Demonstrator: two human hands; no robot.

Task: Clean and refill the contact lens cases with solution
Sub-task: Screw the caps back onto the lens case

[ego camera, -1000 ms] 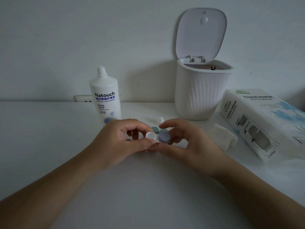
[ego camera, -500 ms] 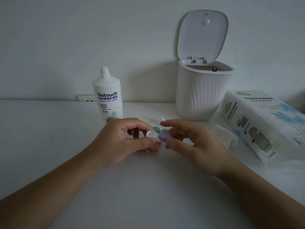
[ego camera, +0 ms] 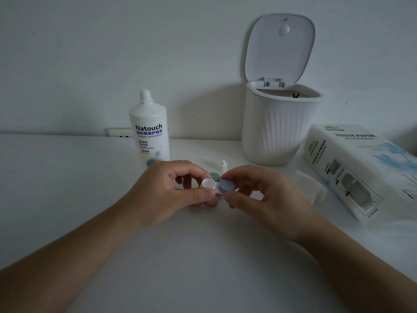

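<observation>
My left hand pinches a white contact lens case at the middle of the white table; one round well shows open at the top. My right hand pinches a blue-grey round cap right beside that well, tilted toward it. A green cap lies on the table just behind the case. The white solution bottle stands upright behind my left hand with its nozzle bare. Its small white cap stands behind the hands.
A white ribbed bin with its lid up stands at the back right. A tissue paper pack lies along the right side, with a crumpled tissue next to it. A wall socket sits behind the bottle.
My right hand turned the blue-grey cap and shifted it a little against the case. My left hand kept its hold on the case.
</observation>
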